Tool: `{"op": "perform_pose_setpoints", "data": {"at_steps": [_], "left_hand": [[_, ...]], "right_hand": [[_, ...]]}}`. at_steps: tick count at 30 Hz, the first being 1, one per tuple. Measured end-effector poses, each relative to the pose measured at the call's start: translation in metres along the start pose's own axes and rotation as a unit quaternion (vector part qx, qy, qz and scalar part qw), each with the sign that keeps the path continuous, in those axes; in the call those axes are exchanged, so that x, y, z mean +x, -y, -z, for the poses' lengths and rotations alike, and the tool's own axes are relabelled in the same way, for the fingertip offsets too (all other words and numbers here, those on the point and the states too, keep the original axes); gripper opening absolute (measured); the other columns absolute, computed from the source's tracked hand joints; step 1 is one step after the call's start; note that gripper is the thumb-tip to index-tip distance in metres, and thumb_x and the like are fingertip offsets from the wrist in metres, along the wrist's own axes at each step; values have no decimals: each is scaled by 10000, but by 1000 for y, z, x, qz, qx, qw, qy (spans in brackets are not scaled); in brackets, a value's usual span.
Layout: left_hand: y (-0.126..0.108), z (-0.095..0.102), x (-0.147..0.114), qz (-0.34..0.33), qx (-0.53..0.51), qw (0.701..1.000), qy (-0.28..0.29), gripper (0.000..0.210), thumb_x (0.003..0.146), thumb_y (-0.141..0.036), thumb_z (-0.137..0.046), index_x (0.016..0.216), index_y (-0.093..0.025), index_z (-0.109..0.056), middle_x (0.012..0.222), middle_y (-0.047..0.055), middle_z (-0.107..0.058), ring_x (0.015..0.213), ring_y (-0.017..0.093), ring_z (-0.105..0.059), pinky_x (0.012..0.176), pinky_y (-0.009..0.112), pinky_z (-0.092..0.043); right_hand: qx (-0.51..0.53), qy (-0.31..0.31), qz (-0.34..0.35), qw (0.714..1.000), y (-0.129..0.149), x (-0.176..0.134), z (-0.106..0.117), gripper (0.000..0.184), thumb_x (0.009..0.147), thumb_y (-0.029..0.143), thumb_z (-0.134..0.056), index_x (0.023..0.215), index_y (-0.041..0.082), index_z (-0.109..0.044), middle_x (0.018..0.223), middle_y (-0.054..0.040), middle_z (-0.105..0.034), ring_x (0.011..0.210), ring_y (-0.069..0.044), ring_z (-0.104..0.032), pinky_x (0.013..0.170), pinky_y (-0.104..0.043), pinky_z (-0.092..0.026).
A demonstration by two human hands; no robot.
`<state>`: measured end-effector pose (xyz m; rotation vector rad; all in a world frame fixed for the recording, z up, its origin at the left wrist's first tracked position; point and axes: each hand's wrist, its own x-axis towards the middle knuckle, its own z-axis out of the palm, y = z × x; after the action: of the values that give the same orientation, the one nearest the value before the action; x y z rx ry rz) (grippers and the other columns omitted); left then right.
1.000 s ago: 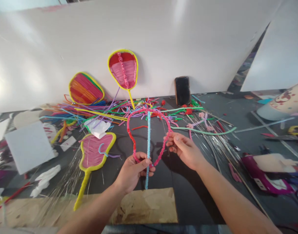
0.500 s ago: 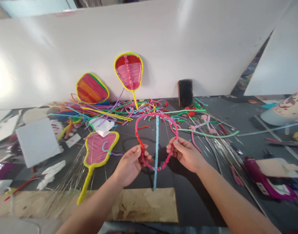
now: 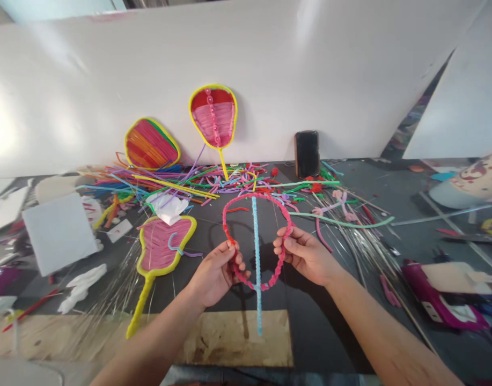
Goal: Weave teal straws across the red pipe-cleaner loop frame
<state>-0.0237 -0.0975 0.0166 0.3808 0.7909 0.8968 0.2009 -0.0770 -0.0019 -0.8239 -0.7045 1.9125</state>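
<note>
Above the table I hold up a round pink and red pipe-cleaner hoop (image 3: 274, 200) with both hands. A light blue twisted pipe-cleaner stem (image 3: 257, 246) runs down its middle and sticks out below the rim. My left hand (image 3: 217, 272) pinches the hoop's lower left side, where the red part meets the pink. On the opposite side my right hand (image 3: 306, 254) has its fingers closed on the pink rim. Left of my left hand lies a fan-shaped piece (image 3: 165, 246) with a yellow frame, pink filling and yellow handle.
Two more yellow-edged fans (image 3: 213, 115) lean on the white board, beside a pile of loose pipe cleaners (image 3: 181, 185). A phone (image 3: 307, 154) stands at the back. Thin wires (image 3: 366, 236), a magenta tool (image 3: 442, 297), scissors (image 3: 467, 236) and a cup (image 3: 471, 179) are at the right.
The hoop has tilted so its face turns more toward me, and its lower rim and blue stem end sit lower. Both hands keep their hold.
</note>
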Motion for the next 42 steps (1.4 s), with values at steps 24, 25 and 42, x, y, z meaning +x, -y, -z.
{"op": "perform_pose_setpoints", "data": {"at_steps": [24, 25, 42], "left_hand": [[9, -8, -1, -28, -31, 999, -8, 51, 845, -153, -554, 848, -176, -508, 734, -19, -560, 689, 106, -593, 783, 429, -557], [9, -8, -1, -28, -30, 999, -7, 50, 846, -151, -552, 847, -176, -509, 736, -19, -560, 692, 106, -592, 784, 430, -557], [7, -6, 0, -54, -26, 998, -5, 86, 820, -149, -591, 833, -176, -511, 741, -20, -566, 708, 107, -584, 821, 448, -537]], "right_hand": [[33, -45, -7, 998, -2, -1, -9, 291, 682, 269, -766, 885, 234, -560, 728, 36, -692, 632, -130, -679, 539, -217, -522], [34, -47, -7, 998, -2, -1, -9, 293, 680, 270, -768, 880, 234, -558, 724, 37, -691, 629, -128, -677, 536, -215, -519], [3, -6, -52, 999, 0, -3, -11, 209, 718, 274, -732, 893, 185, -661, 712, -1, -655, 476, -28, -454, 422, -136, -332]]}}
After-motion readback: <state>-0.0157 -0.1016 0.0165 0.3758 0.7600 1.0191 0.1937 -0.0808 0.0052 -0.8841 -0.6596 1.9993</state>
